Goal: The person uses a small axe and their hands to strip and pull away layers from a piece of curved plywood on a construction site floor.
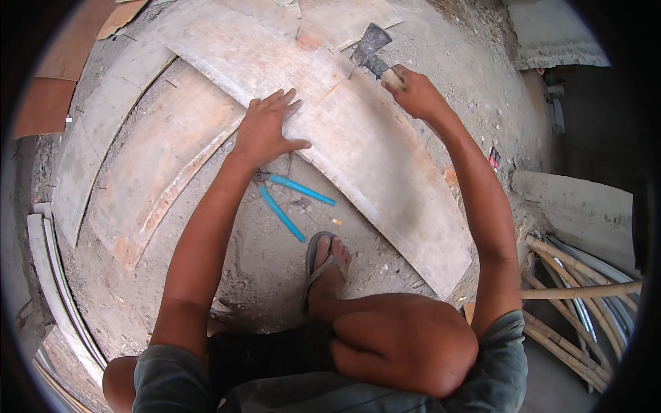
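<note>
Head, L grip (pixel 265 129) splayed, R grip (pixel 416 94) clenched

Looks like dark, dull metal on the hatchet head (pixel 372 43) and pale wood on its handle (pixel 394 78). Appears as dusty, matt, scuffed wood on the long board (pixel 385 165). Passes for smooth blue plastic on the pliers' grips (pixel 303 190), matt cloth on the sleeve (pixel 165 375), and rough, gritty earth across the ground (pixel 255 237).

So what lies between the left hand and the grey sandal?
In the head view, blue-handled metal pliers, spread open, and a small orange-white scrap.
</note>
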`<action>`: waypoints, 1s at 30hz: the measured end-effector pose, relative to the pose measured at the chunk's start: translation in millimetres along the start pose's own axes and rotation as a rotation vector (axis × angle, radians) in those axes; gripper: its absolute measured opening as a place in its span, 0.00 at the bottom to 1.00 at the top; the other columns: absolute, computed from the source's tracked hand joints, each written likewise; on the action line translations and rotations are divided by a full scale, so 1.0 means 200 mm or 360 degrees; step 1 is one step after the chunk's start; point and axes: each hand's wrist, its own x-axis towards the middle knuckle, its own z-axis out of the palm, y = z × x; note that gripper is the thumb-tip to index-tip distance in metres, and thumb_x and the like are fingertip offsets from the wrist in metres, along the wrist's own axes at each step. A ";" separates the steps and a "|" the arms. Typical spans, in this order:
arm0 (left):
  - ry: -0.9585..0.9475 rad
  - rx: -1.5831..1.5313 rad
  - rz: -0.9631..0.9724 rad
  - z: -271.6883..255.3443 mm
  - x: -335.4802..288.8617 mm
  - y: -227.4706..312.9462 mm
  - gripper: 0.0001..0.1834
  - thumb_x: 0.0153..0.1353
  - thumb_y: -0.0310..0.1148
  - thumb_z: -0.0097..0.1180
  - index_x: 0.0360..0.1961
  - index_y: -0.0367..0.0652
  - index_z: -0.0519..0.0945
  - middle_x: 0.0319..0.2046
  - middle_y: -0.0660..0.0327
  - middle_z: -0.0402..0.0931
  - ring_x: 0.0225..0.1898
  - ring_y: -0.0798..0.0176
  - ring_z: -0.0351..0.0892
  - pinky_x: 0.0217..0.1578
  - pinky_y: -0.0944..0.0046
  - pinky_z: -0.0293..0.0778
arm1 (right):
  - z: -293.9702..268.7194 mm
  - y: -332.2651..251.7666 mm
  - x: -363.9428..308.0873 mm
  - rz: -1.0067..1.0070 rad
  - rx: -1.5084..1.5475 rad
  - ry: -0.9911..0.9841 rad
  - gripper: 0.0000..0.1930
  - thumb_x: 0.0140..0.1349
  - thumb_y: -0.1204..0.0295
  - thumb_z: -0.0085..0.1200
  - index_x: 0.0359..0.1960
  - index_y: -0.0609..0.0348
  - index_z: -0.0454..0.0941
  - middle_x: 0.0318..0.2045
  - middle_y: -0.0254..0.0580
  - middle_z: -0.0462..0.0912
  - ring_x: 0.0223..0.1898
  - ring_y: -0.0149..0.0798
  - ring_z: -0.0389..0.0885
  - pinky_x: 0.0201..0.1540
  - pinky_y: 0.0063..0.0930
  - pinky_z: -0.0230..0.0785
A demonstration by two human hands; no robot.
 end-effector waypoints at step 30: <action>-0.0088 0.0032 -0.0022 -0.02 0.00 -0.01 0.46 0.48 0.52 0.77 0.68 0.46 0.77 0.76 0.58 0.64 0.77 0.48 0.60 0.76 0.43 0.52 | -0.20 -0.08 0.08 0.0072 0.0114 0.0179 0.31 0.71 0.51 0.59 0.66 0.59 0.74 0.27 0.41 0.81 0.22 0.32 0.78 0.24 0.31 0.73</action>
